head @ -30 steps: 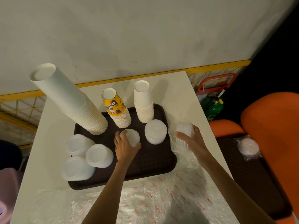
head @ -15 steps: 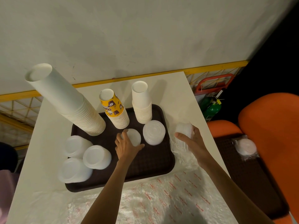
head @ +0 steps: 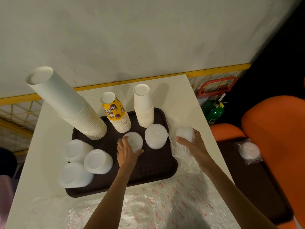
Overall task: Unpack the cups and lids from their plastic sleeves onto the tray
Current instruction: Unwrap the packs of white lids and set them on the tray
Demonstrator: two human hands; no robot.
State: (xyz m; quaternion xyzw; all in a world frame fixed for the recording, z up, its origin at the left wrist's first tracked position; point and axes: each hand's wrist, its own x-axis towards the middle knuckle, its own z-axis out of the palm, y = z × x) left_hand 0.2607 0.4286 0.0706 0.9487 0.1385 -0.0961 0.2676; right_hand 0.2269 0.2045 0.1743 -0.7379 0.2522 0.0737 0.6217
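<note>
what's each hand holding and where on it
The left hand grips the small lid stack on the tray by its near rim; the right hand grips the sleeved lid stack beside the tray, round its sides.

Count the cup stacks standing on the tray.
3: a tall white stack at back left of the tray, a yellow-topped stack at middle back, a shorter white stack at back right. None looks hidden.
</note>
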